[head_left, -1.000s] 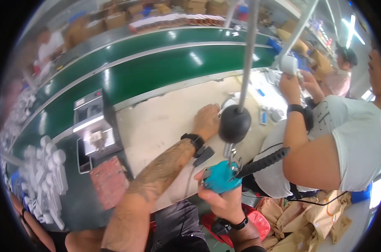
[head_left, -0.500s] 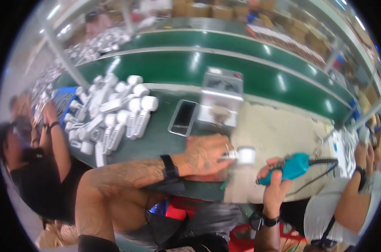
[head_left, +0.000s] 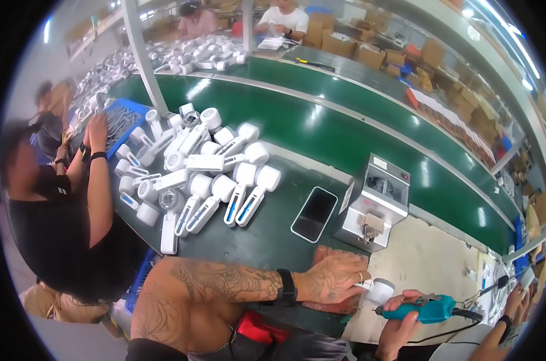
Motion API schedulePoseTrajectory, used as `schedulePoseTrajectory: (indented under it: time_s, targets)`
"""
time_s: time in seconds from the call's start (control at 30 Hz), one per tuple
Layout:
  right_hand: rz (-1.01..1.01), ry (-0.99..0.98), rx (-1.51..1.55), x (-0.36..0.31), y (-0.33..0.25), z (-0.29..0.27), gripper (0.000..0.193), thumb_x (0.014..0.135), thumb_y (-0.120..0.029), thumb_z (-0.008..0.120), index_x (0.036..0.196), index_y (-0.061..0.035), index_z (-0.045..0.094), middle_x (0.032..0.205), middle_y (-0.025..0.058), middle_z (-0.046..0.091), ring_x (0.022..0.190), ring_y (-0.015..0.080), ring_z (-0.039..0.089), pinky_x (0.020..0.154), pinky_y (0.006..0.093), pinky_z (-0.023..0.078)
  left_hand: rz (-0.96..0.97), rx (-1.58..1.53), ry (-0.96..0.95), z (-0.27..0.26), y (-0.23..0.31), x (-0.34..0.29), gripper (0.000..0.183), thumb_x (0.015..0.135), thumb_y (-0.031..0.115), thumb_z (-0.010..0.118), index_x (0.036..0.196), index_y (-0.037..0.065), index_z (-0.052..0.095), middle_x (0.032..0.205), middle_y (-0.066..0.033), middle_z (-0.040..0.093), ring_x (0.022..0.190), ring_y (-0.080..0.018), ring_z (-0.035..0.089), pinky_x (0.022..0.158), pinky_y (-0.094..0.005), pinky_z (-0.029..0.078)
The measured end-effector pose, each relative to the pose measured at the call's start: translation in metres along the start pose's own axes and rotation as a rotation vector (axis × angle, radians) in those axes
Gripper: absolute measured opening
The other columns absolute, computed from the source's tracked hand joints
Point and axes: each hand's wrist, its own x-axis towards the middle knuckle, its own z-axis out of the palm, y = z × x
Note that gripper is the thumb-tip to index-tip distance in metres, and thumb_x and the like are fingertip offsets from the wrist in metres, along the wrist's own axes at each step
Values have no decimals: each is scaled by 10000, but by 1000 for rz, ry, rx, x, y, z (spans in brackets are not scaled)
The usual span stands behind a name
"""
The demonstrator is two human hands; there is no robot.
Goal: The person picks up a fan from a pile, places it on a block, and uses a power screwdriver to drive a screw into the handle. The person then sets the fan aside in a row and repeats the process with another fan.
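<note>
My left hand (head_left: 332, 278) is closed on a white handheld fan (head_left: 381, 291), its round head sticking out to the right past the fingers. Much of the fan's handle is hidden under that hand, above a reddish-brown pad (head_left: 326, 256). My right hand (head_left: 399, 330) grips a teal electric screwdriver (head_left: 426, 308), held nearly level. The driver's tip points left and sits just below the fan's head; whether they touch I cannot tell. Left of my hands, many similar white fans (head_left: 258, 180) lie heaped on the dark green table, some with open slots in their handles.
A phone (head_left: 315, 215) lies beyond my left hand, beside a grey metal screw feeder (head_left: 376, 207). Beige board (head_left: 429, 253) covers the table at right. A green conveyor (head_left: 309, 117) runs behind. A co-worker (head_left: 62, 228) at left reaches by a blue tray (head_left: 124, 123); another's hand (head_left: 516, 301) shows at right.
The view has swung, so everything sits farther right and lower. The screwdriver's tip has come closer to the fan's head. Both hands keep their holds.
</note>
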Motion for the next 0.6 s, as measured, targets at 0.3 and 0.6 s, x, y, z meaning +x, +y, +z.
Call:
schedulePoseTrajectory:
  time_s: [0.3, 0.6]
  targets:
    - [16, 61, 33, 10, -4, 8, 712, 965, -638, 512, 1198, 34, 467, 791, 73, 519, 701, 164, 520, 678, 291, 424, -40, 50, -4, -1, -4, -1, 318, 903, 336, 664, 1076, 71, 691, 1148, -123, 640, 1095, -299, 594, 969, -406, 492]
    - [8, 13, 130, -2, -17, 32, 693, 949, -643, 540, 1099, 30, 468, 722, 90, 526, 644, 195, 555, 625, 313, 463, -16, -11, -69, -2, -3, -3, 338, 901, 348, 675, 1082, 63, 685, 1101, -112, 632, 1064, -311, 589, 948, -407, 485]
